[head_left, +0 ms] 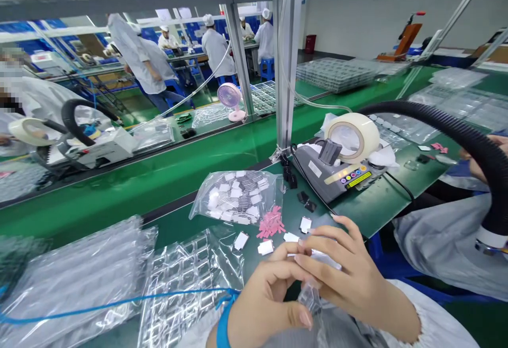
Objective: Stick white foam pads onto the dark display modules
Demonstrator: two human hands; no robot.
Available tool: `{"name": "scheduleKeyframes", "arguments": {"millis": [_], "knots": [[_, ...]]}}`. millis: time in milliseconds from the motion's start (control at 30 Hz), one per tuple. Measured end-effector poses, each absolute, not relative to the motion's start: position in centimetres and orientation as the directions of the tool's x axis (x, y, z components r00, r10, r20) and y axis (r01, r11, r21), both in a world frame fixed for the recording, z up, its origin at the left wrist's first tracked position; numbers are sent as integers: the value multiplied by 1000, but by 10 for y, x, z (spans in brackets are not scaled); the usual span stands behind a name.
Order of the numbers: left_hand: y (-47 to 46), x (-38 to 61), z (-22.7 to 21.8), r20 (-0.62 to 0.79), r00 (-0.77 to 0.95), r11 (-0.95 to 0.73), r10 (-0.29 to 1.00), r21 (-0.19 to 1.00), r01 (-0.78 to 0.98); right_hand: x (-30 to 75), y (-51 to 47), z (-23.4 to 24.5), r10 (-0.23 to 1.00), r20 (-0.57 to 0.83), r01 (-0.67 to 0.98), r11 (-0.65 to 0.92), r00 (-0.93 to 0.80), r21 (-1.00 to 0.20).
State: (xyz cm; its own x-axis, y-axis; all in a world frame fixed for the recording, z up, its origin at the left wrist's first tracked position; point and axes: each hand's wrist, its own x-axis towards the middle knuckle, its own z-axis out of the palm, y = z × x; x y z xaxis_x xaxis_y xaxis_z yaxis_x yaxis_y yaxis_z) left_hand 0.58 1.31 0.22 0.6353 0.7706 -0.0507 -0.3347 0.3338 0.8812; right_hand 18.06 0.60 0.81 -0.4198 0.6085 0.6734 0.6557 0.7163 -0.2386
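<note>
My left hand (270, 290), with a blue strap round its wrist, has its fingers curled in and its thumb sticking out. Fingertips meet those of my right hand (349, 271), which arches over from the other side. A crumpled clear plastic piece (311, 299) is pinched between both hands; its upper part is hidden by the fingers. Just beyond lie several small white rectangular parts (241, 240) and a heap of pink strips (272, 222). Farther off rests a clear bag (238, 194) filled with more white parts.
Clear blister trays (174, 284) lie at left, crossed by a blue cord (159, 295). A grey tape dispenser (329, 173) with a tape roll (353, 137) stands ahead, near small black parts (306, 201). A metal post (288, 73) rises behind. A black flexible hose (448, 118) arches at right beside a co-worker.
</note>
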Motion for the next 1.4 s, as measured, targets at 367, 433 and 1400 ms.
{"name": "scheduleKeyframes", "arguments": {"millis": [367,433,1400], "knots": [[11,5,3,64,715,566,696,564,-602,170,10,-14,881,340,-290,248,-330,-924],[8,9,2,115,717,574,687,520,-633,161,7,-16,880,341,-371,212,-329,-904],[8,-7,20,133,681,118,720,944,-309,171,-10,34,739,625,648,608,-250,-459]]}}
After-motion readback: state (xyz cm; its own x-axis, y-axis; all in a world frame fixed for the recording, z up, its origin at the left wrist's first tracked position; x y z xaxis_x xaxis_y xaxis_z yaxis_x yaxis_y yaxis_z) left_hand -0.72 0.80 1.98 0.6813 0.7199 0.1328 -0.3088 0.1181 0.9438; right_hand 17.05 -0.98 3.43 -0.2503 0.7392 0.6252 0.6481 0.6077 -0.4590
